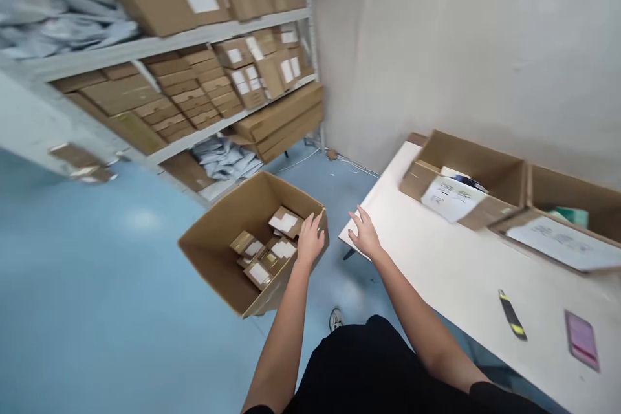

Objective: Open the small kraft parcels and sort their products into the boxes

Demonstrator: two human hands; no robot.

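Left grip (pixel 311 240): fingers loosely spread, unladen, at rim of large open brown cardboard box (pixel 209 247), small white-labelled brown cartons (pixel 259 273) inside; right grip (pixel 365 234): spread, unladen, beside corner of white rectangular counter (pixel 436 257)

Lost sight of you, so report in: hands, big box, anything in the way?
Left hand open at big box rim, touch unclear. Right hand open, empty. Big box open-topped, small boxes inside. Possible snag: white table, close by right hand.
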